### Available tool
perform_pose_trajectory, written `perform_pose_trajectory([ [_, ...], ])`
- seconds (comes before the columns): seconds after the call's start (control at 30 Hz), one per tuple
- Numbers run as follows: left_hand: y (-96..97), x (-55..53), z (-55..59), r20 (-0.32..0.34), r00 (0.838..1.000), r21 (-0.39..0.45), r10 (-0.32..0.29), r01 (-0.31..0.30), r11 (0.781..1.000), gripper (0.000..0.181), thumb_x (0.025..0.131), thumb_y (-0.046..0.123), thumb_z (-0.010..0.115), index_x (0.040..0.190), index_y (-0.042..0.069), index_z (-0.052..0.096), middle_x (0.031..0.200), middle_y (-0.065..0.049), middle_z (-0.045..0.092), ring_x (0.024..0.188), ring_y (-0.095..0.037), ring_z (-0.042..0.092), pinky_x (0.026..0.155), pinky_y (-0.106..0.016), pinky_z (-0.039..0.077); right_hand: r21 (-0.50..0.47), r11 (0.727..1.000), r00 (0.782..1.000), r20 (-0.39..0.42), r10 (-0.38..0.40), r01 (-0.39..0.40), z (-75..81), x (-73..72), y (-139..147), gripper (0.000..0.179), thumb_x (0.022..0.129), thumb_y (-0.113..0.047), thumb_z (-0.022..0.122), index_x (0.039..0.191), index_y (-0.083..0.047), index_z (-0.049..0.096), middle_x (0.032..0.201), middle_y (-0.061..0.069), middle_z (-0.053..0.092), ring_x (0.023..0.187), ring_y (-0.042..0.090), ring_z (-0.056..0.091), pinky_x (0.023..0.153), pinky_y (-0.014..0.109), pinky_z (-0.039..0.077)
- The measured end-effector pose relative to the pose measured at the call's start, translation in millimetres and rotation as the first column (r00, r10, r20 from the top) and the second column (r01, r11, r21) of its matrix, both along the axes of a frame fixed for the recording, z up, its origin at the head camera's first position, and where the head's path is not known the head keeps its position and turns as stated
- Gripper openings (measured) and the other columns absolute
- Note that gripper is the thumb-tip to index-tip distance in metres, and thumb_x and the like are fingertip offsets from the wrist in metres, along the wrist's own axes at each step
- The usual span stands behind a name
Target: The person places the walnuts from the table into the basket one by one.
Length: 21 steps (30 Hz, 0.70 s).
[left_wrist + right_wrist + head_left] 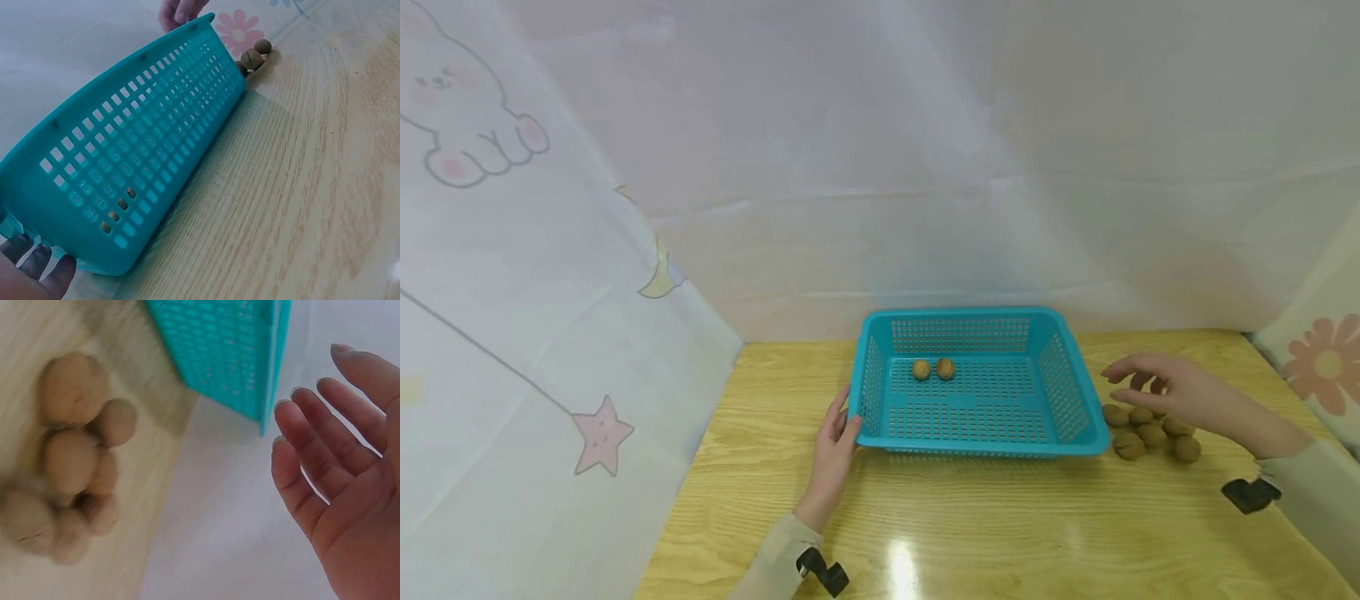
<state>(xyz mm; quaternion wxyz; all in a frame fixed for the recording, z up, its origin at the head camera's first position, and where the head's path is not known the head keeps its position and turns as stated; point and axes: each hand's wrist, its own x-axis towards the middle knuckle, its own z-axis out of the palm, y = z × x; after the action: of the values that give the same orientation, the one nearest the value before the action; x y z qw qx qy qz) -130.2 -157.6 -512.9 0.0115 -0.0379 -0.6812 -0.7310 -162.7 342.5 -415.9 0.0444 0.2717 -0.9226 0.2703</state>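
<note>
A blue plastic basket (970, 450) with slotted walls sits on the wooden table, two walnuts (933, 369) side by side on its floor. At the basket's left end my left hand (835, 454) holds the rim, thumb at the front corner and fingers along the outer wall; in the left wrist view its fingers (59, 275) touch that end wall. Nothing is in my right hand (1180, 392), which hovers over a cluster of walnuts (1152, 435) just right of the basket. Its fingers (325, 462) are loosely spread in the right wrist view, with the palm showing.
The wooden table (970, 517) reaches back to a pale cloth wall (925, 183) close behind the basket. More printed cloth hangs along the left side (535, 333) and the right side (1326, 362). Each sleeve has a black strap piece (1251, 494) at the wrist.
</note>
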Motion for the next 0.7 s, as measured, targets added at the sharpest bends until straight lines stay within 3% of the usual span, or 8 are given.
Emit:
perform_pose_trajectory([
  [0.23, 0.0, 1.4, -0.6, -0.001, 1.0, 0.001, 0.004, -0.004, 1.0, 0.059, 0.112, 0.018, 0.049, 0.166, 0.015, 0.027, 0.157, -0.025, 0.046, 0.14, -0.042, 0.049, 0.107, -0.05, 0.05, -0.024, 0.999, 0.999, 0.02, -0.044, 0.045, -20.5, 16.7, 33, 0.027, 0.095, -0.006, 0.075, 0.121, -0.013, 0.071, 0.112, -0.025, 0.064, 0.088, -0.004, 0.06, 0.066, 0.025, 0.051],
  [0.3, 0.0, 1.6, 0.1, 0.002, 1.0, 0.005, 0.006, -0.006, 1.0, 0.058, 0.112, 0.018, 0.049, 0.166, 0.016, 0.027, 0.157, -0.024, 0.046, 0.141, -0.041, 0.049, 0.107, -0.048, 0.051, -0.014, 0.997, 0.996, 0.04, -0.082, 0.082, -26.2, 19.3, 42, 0.027, 0.095, -0.007, 0.075, 0.121, -0.011, 0.07, 0.112, -0.026, 0.063, 0.087, -0.005, 0.059, 0.065, 0.025, 0.051],
  [0.4, 0.0, 1.7, 0.7, 0.002, 1.0, 0.014, 0.007, -0.007, 1.0, 0.057, 0.112, 0.017, 0.049, 0.166, 0.017, 0.029, 0.156, -0.024, 0.047, 0.141, -0.041, 0.049, 0.105, -0.043, 0.052, 0.008, 0.99, 0.989, 0.057, -0.14, 0.14, -34.0, 21.6, 54, 0.027, 0.095, -0.008, 0.075, 0.121, -0.007, 0.07, 0.11, -0.018, 0.066, 0.086, -0.008, 0.057, 0.064, 0.025, 0.051],
  [0.6, -0.2, 0.6, -1.2, -0.011, 1.0, 0.008, 0.01, -0.01, 1.0, 0.058, 0.112, 0.015, 0.048, 0.166, 0.017, 0.028, 0.155, -0.024, 0.048, 0.139, -0.042, 0.051, 0.099, -0.033, 0.055, 0.054, 0.973, 0.968, 0.101, -0.229, 0.224, -53.9, 23.8, 78, 0.028, 0.097, -0.013, 0.075, 0.121, 0.0, 0.07, 0.114, 0.018, 0.069, 0.081, -0.011, 0.055, 0.061, 0.025, 0.051],
  [0.7, -0.1, 0.5, -1.5, -0.009, 1.0, 0.009, 0.003, -0.002, 1.0, 0.058, 0.112, 0.015, 0.049, 0.166, 0.016, 0.028, 0.156, -0.024, 0.048, 0.139, -0.042, 0.051, 0.099, -0.034, 0.055, 0.101, 0.961, 0.949, 0.159, -0.271, 0.257, -65.9, 25.1, 93, 0.032, 0.1, -0.019, 0.073, 0.124, 0.001, 0.069, 0.12, 0.028, 0.066, 0.08, -0.012, 0.053, 0.06, 0.028, 0.05],
])
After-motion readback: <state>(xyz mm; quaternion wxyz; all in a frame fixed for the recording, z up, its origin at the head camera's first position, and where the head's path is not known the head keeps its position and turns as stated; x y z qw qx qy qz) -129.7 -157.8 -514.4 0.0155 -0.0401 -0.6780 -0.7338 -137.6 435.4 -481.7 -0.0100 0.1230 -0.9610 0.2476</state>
